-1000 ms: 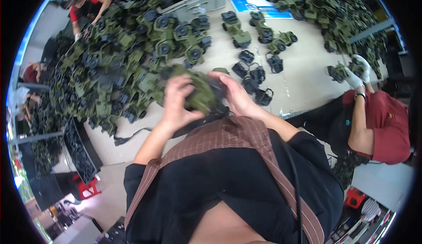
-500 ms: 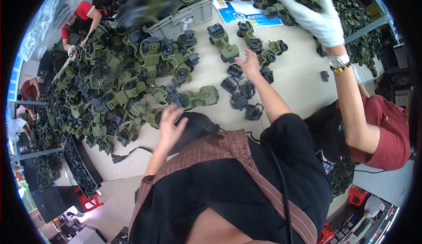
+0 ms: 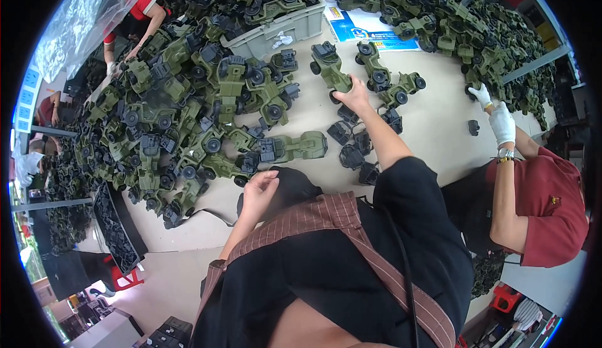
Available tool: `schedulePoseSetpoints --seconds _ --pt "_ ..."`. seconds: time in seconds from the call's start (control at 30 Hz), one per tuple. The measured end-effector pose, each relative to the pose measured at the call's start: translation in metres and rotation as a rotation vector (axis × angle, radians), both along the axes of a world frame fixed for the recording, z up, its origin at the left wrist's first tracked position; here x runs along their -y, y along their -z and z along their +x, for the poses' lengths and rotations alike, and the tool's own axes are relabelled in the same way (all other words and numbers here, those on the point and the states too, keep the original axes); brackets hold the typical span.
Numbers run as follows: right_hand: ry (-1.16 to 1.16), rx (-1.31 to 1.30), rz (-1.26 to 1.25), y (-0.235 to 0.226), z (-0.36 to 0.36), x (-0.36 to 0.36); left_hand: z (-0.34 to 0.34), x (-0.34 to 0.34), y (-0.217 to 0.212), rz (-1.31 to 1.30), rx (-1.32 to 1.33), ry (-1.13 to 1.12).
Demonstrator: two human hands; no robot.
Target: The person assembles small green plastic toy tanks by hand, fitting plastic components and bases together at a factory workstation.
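My right hand reaches out over the table and grips the near end of an olive-green toy jeep, thumb on one side and fingers on the other. My left hand is close to my body at the table's near edge. Its fingers are curled in toward the thumb, and nothing shows between them. Just beyond it lies another green toy jeep with a black part at its left end. Several black plastic parts sit together beneath my right forearm. Two more green jeeps rest right of the gripped one.
A large heap of toy jeeps fills the left; another heap covers the far right. Behind stands a grey crate, beside a blue-and-white printed sheet. At right, a gloved co-worker in a maroon shirt works near a small black part.
My right hand has closed on the toy jeep. My left hand has gone from spread to curled fingers. The co-worker's raised gloved hand has come down to meet the other glove.
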State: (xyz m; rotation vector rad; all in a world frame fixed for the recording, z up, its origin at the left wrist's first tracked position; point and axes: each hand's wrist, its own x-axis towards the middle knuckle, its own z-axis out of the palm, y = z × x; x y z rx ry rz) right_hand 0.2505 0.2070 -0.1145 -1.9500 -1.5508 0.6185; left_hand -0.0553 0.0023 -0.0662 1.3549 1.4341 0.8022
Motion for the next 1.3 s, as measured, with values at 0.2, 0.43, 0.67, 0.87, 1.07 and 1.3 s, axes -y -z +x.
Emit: schedulePoseSetpoints --seconds 0.2,0.43,0.67,0.87,1.07,1.3 --pt "-0.080 -0.320 0.197 -0.051 -0.025 0.079 0.019 -0.023 -0.020 -0.270 0.468 -0.034" --pt "-0.174 -0.199 0.143 -0.065 -0.068 0.114 0.026 -0.014 -0.020 -0.323 0.473 0.056" --pt "-0.604 -0.354 0.476 -0.088 -0.109 0.060 0.010 -0.008 -0.007 -0.305 0.465 -0.109" --pt "0.259 0.324 -0.213 -0.054 0.008 -0.018 -0.037 -0.017 0.002 -0.254 0.334 -0.351" --pt "0.332 0.455 -0.313 -0.022 0.083 -0.026 -0.047 -0.016 0.003 -0.344 0.307 -0.374" --pt "0.101 0.694 0.034 -0.010 0.060 -0.003 -0.030 -0.025 0.003 -0.399 0.321 -0.418"
